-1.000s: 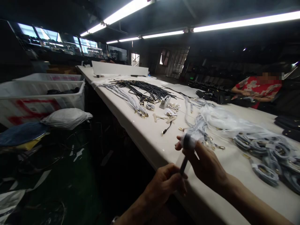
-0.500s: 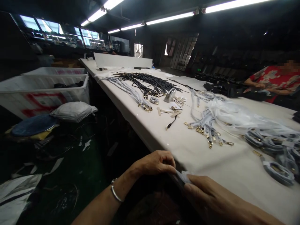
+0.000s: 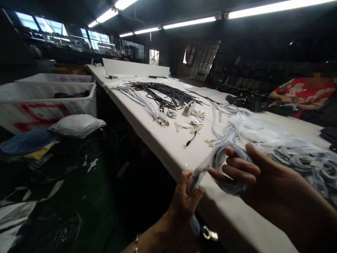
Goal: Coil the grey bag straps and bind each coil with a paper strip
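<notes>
Strap [image 3: 219,157] now shows coiled, right hand [image 3: 265,181] holding its loop, left hand [image 3: 183,199] gripping its tail.

Left hand [image 3: 185,200] + right hand [image 3: 265,181] = 2 hands. Coiled strap [image 3: 216,160] held: 1. On surface [image 3: 168,151]: grey tape dispenser [image 3: 189,109], 1; small grey coil [image 3: 171,114], 1; far white panel [image 3: 135,68], 1. Black straps [image 3: 171,93]: many, overlapping, uncountable. Left: white bins [image 3: 81,109], 2; blue seat [image 3: 28,142], 1. Far right: person [image 3: 310,92], 1.
</notes>
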`<state>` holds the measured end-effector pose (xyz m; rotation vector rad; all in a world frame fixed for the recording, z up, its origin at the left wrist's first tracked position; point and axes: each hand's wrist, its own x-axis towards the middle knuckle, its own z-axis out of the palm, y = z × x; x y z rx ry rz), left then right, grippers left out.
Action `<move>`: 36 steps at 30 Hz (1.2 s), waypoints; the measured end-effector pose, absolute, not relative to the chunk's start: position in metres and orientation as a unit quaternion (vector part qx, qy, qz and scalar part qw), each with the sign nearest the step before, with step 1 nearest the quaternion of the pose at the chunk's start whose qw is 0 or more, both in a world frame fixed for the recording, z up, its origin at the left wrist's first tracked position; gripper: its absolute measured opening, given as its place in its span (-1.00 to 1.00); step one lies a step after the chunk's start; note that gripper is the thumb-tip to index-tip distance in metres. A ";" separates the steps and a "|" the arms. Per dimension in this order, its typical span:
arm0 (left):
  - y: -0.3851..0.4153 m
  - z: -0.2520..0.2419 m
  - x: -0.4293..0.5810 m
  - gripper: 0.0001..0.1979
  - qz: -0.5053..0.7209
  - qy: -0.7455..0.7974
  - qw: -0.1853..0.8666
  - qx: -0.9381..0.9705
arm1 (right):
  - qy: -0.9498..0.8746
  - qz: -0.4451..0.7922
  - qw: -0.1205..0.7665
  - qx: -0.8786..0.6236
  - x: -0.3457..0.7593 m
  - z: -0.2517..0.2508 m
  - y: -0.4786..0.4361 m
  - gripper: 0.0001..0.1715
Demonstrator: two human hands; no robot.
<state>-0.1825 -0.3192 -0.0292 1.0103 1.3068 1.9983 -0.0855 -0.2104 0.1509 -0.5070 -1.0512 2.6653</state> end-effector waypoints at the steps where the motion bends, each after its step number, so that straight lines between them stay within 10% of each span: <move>1: -0.313 -0.027 -0.180 -0.61 0.763 0.472 0.271 0.350 | -0.387 0.895 0.144 -0.169 -0.086 0.157 -0.212 -0.73; 9: -0.295 -0.002 -0.165 -0.59 0.716 0.340 0.469 0.390 | -0.850 0.394 0.337 -0.088 -0.079 0.145 -0.214 -0.77; 14: -0.315 0.005 -0.175 -0.61 0.654 0.270 0.630 0.320 | -0.980 0.078 0.175 0.062 -0.071 0.102 -0.183 -0.85; 26: -0.328 0.019 -0.199 -0.69 0.497 0.555 0.459 0.485 | -0.995 0.098 0.003 0.022 -0.034 0.052 -0.168 -0.86; 36: -0.312 -0.002 -0.188 -0.86 0.482 0.493 0.259 0.676 | -0.984 0.173 -0.046 0.013 -0.016 0.073 -0.179 -0.67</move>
